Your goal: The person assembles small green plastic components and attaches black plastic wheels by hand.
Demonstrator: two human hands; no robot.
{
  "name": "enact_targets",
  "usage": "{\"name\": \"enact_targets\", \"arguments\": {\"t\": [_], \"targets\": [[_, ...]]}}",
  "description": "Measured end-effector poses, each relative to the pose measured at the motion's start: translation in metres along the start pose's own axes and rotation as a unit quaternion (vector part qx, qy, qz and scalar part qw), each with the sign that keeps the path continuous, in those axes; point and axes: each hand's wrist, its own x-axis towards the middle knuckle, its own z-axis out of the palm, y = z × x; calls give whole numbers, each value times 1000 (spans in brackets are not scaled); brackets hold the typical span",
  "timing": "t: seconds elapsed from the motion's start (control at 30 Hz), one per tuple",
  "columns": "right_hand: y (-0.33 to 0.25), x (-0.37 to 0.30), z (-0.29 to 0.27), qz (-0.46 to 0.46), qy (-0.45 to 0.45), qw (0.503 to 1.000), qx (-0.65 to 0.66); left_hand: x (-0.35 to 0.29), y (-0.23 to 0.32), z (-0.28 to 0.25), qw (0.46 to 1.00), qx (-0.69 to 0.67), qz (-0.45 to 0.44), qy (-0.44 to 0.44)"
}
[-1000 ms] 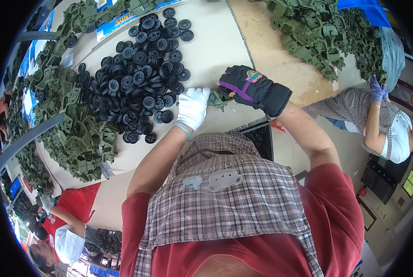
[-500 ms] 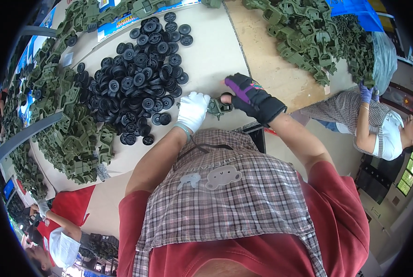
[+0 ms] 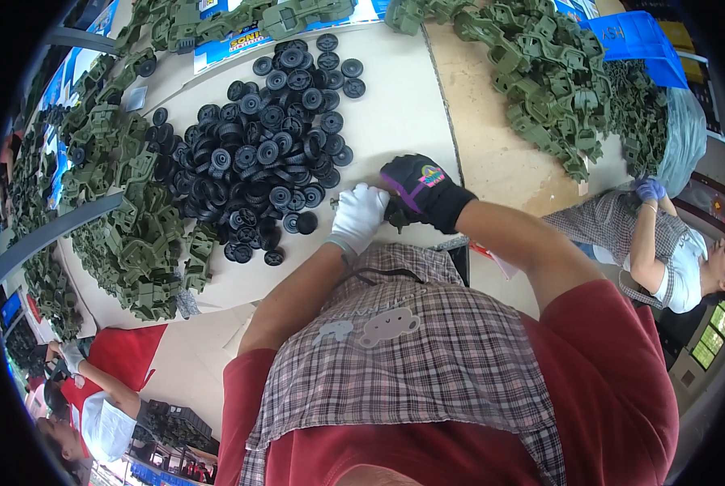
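Note:
In a white glove, my left hand (image 3: 360, 215) is closed on a small green plastic toy vehicle part (image 3: 397, 217) near the table's front edge. My right hand (image 3: 424, 191), in a black and purple glove, wraps over the other end of that part and touches the left fingers. Most of the part is hidden between the two gloves. Just left of my left hand spreads a big heap of black toy wheels (image 3: 241, 158), with one loose wheel (image 3: 306, 223) closest to the glove.
Green plastic parts (image 3: 127, 251) pile up at the left, and more green parts (image 3: 552, 89) lie at the far right beside a blue bin (image 3: 642, 44). A grey bar (image 3: 55, 236) crosses the left side. Co-workers stand at right (image 3: 662, 251) and lower left (image 3: 107, 425).
My right hand has closed in over the green part, which showed between the hands before. The right fingers now meet the left glove. The whole view has shifted slightly.

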Motion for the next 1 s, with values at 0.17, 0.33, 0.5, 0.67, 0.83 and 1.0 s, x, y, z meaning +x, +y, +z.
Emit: {"name": "enact_targets", "arguments": {"t": [0.17, 0.33, 0.5, 0.67, 0.83, 1.0], "targets": [[1, -9, 12, 135, 91, 983, 80, 2, -5, -4, 1000, -9, 18, 12], [5, 20, -17, -33, -89, 995, 32, 7, -2, -9, 999, 29, 5, 13], [25, 19, 8, 93, -13, 980, 175, 11, -7, -12, 997, -27, -5, -77], [46, 112, -36, 109, 256, 956, 90, 37, 1, -27, 989, 39, 145, -15], [64, 153, -25, 149, 209, 966, 4, 37, 14, -44, 990, -24, 140, 12], [84, 106, -23, 80, 251, 957, 120, -37, 35, -25, 905, -358, -172, 151]]}}
